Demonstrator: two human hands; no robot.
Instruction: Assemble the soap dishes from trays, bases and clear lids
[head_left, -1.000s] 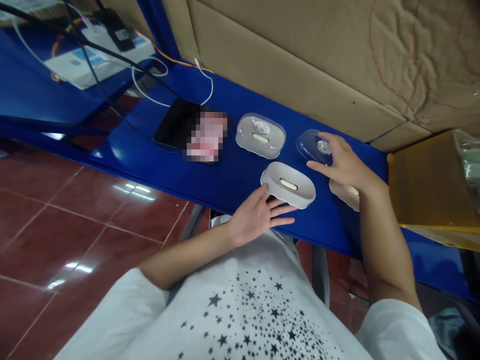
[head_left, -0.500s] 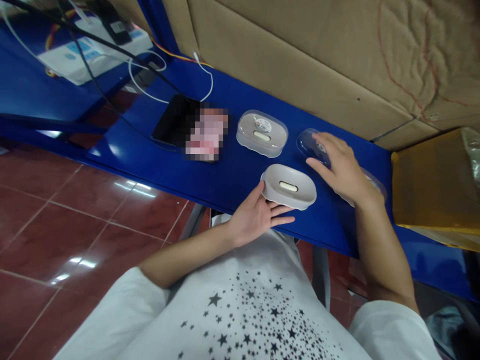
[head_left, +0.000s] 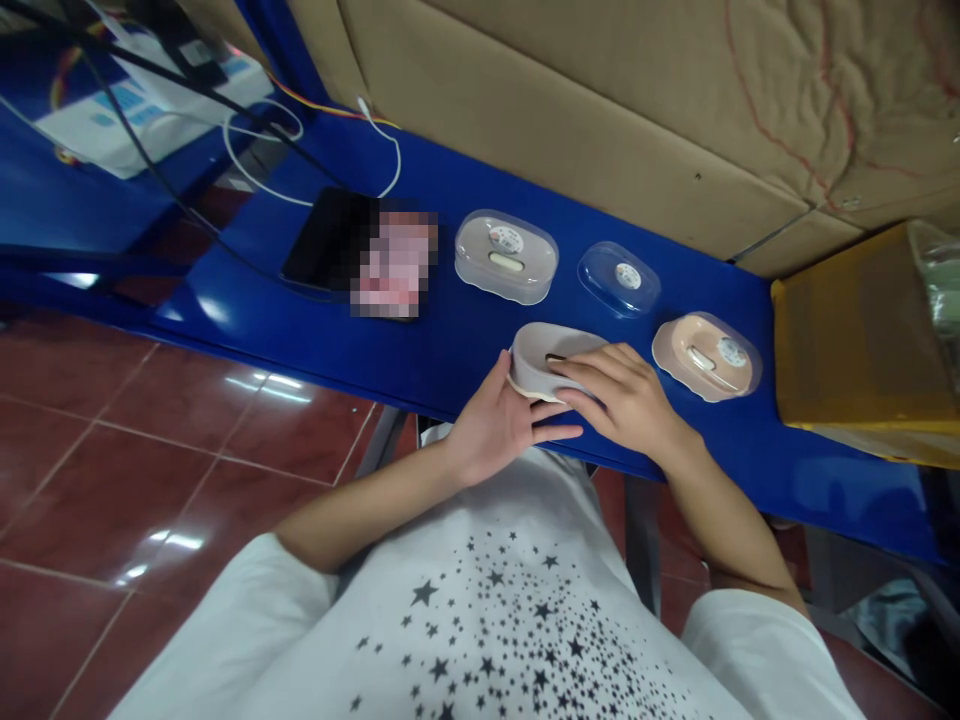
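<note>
A grey oval soap dish (head_left: 536,352), lidless and tilted, is held at the front of the blue table. My left hand (head_left: 491,425) supports it from the left, thumb against its end and fingers under its base. Over its right side lies my right hand (head_left: 626,400), closed on the near wall with fingers reaching inside and the thumb outside. These fingers partly hide the white oblong piece in the dish's middle. Just behind rests a loose clear lid (head_left: 611,280) with a round label.
A covered grey soap dish (head_left: 502,285) and a covered pinkish one (head_left: 697,365) stand on the blue table (head_left: 480,345). A dark device with a blurred-out screen (head_left: 397,265) lies left. A taped box (head_left: 862,345) borders the right, cardboard (head_left: 555,110) the back. Cables trail from a power strip (head_left: 97,125).
My right hand has left the clear lid and come back to the soap dish, its fingers now inside. The dish has tilted in my left hand.
</note>
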